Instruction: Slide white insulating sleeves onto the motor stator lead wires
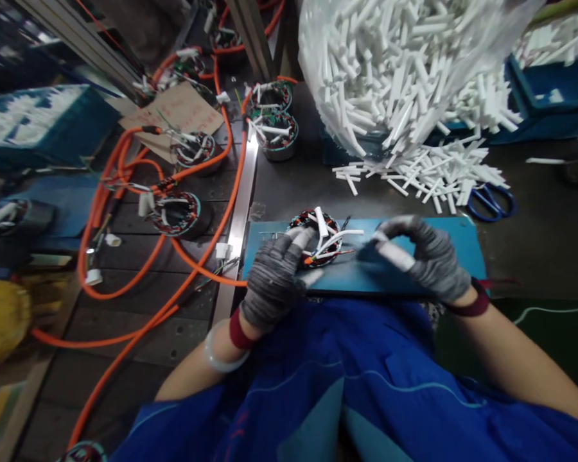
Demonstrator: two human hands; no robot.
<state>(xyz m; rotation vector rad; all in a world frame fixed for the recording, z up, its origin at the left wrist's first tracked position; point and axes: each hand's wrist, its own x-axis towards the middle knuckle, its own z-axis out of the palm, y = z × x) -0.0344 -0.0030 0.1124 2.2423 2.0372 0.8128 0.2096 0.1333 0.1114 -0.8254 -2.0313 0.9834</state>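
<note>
A round motor stator (pixel 318 236) with coloured windings and white sleeved leads lies on a blue mat (pixel 443 237) in front of me. My left hand (pixel 275 276), in a grey glove, rests on the stator's near left side, fingers touching it. Wearing the same kind of glove, my right hand (pixel 424 255) sits just right of the stator, its fingers pinched on a thin white lead (pixel 344 233) that runs from the stator.
A clear bag and a loose pile of white sleeve tubes (pixel 428 170) lie behind the mat, with blue scissors (pixel 491 202) to their right. Several more stators (pixel 180 213) with orange cables (pixel 192 263) cover the conveyor on the left. Blue bins (pixel 553 96) stand at the back right.
</note>
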